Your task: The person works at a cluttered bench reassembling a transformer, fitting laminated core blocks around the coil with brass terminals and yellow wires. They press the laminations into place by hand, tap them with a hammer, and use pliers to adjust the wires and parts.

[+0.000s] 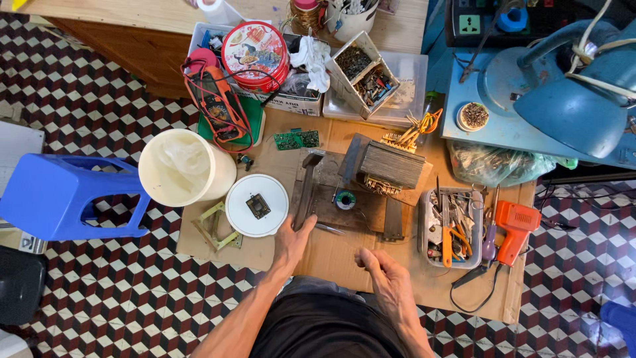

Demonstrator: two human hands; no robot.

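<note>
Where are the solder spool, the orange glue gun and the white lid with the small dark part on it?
solder spool (344, 199), head view, its top face.
orange glue gun (516, 223), head view, its body.
white lid (242, 219), head view, bare rim area.

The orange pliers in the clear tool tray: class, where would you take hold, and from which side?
Take the orange pliers by the handles, from above. They lie uppermost in the clear tool tray, pointing toward the person, while other tools crowd the jaw end. The right hand is nearest.
</note>
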